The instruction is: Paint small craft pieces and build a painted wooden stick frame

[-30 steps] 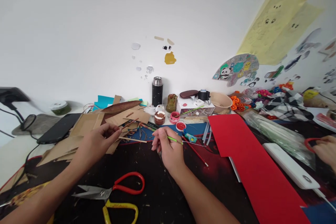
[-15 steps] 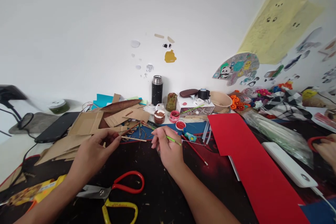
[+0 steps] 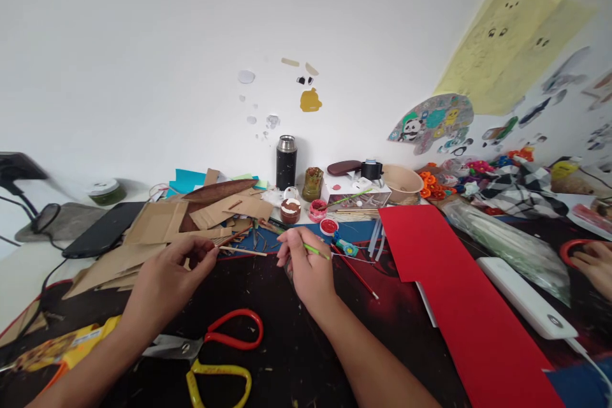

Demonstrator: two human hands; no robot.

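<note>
My left hand (image 3: 174,274) pinches a thin pale wooden stick (image 3: 246,252) between thumb and fingertips; its free end points right. In my right hand (image 3: 306,261) is a paintbrush with a bright green handle (image 3: 315,252), its bristle end pointing away to the upper left. Hand and brush stay apart from the stick. Beyond them stand a jar of brown paint (image 3: 290,211), a jar of pinkish-red paint (image 3: 318,210) and a lid with red paint (image 3: 329,227). Scissors (image 3: 210,347) with one red and one yellow handle lie open below my hands.
Cardboard pieces (image 3: 157,223) pile up at the left, near a yellow glue gun (image 3: 81,347). A black flask (image 3: 286,166) stands by the wall. Red card (image 3: 444,293) and a white power strip (image 3: 526,299) lie right. Another person's hand (image 3: 595,264) holds a red handle.
The brush has shifted slightly in my right hand, its bristle end a little to the right. The other person's hand shows a little more at the right edge. My left hand stays nearly still.
</note>
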